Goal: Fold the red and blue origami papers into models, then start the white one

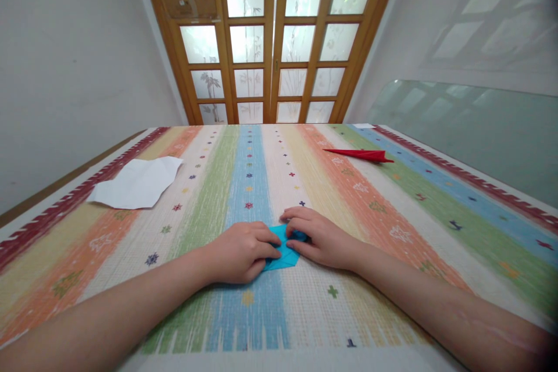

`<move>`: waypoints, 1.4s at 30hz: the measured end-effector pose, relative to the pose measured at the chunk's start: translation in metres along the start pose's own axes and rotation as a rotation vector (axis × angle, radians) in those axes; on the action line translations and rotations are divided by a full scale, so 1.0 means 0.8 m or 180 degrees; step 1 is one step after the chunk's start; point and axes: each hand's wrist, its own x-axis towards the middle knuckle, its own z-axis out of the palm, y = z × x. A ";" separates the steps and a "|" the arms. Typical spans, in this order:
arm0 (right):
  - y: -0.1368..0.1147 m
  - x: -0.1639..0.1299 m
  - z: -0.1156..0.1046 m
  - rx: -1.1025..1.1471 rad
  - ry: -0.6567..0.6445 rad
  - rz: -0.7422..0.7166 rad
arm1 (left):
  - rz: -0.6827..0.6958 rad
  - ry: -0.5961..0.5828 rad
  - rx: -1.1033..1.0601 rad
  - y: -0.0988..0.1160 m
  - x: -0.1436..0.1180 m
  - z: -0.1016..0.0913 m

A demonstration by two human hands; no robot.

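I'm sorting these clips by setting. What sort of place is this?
Probably a room in a home: wooden doors with frosted panes, a table under a striped cloth, and both hands pressing blue folded paper.

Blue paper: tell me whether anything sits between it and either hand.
Nothing visible does. The left hand and the right hand both rest directly on the blue paper, which lies on the striped tablecloth. The white paper and red paper lie farther off.

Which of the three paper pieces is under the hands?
The blue folded paper; the white paper and red folded paper lie untouched farther away.
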 end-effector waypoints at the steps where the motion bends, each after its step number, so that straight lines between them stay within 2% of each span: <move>1: 0.001 -0.001 0.000 0.0007 -0.0032 0.0010 | 0.0048 -0.0005 -0.0025 0.000 0.000 0.000; 10: 0.012 -0.007 -0.014 -0.0075 -0.0369 0.0101 | 0.0342 -0.0215 0.0206 0.004 0.002 -0.006; 16: 0.017 -0.009 -0.027 0.0346 -0.0434 0.0272 | 0.0389 -0.0205 0.0249 0.009 0.005 -0.012; 23: 0.026 -0.008 -0.025 0.0465 -0.0466 -0.0049 | 0.0439 -0.0353 0.0061 0.010 0.008 -0.033; 30: 0.020 -0.003 -0.028 0.0248 -0.0798 0.0054 | 0.0100 -0.0710 0.0395 0.029 0.009 -0.060; 35: 0.016 -0.001 -0.030 0.0147 -0.0955 0.0123 | -0.0233 -0.0944 0.0671 0.042 0.009 -0.062; 42: 0.013 0.001 -0.031 0.0101 -0.1024 0.0162 | -0.0602 -0.0714 0.0181 0.030 0.010 -0.049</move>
